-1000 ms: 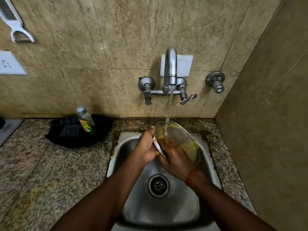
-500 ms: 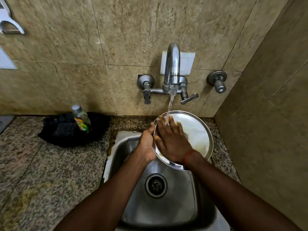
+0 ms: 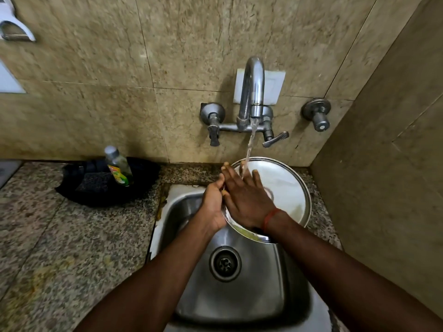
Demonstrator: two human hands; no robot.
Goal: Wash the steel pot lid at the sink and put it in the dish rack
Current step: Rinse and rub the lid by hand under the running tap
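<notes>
The round steel pot lid (image 3: 286,188) is held tilted over the back of the steel sink (image 3: 254,279), its shiny face turned up toward me. My left hand (image 3: 212,204) grips the lid's left rim. My right hand (image 3: 247,195) lies flat on the lid's face with the fingers spread, covering its left half. Water runs from the wall tap (image 3: 251,92) and lands on my right fingers and the lid's upper edge. No dish rack is in view.
A granite counter (image 3: 72,248) spreads to the left of the sink. On it, against the wall, a black tray (image 3: 105,192) holds a dark scrub pad and a small bottle of dish liquid (image 3: 118,167). A tiled side wall (image 3: 395,176) stands close on the right.
The lid has been tipped from edge-on to face up and raised under the stream. My right hand has moved from its lower rim onto its face, sliding toward the top.
</notes>
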